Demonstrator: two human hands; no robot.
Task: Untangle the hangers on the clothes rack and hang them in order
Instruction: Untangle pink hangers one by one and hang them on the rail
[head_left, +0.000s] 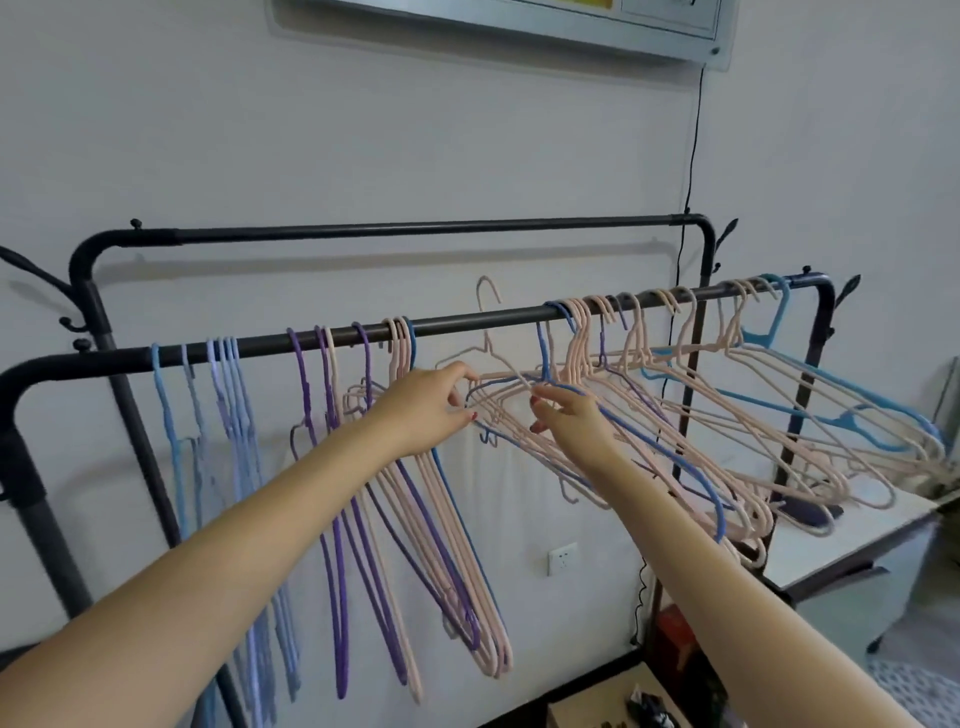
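At the centre of the frame, the left hand (426, 410) is curling its fingers around the ends of several pale pink wire hangers (649, 431), thumb on top, pinching them. Just right of it, the right hand (569, 418) is pinching the same bundle with thumb and fingertips, beside a dark blue wire hanger (670, 457) threaded through the pink ones. One pale pink hanger hook (488, 291) is sticking up above the black metal front rail of the clothes rack (467, 325), unhooked.

The tangled bundle is fanning out toward the right of the frame, its hooks crowding the rail's right half, with light blue plastic hangers (779, 332) at the far right. A short bare stretch of rail is lying above the hands. Left of them, purple and pink hangers (363, 493) are hanging straight down, then pale blue hangers (228, 415) in the left of the frame.

A white wall socket (562, 557) is showing lower centre; a white table edge (841, 540) is sitting under the bundle at right. No readable writing is showing.
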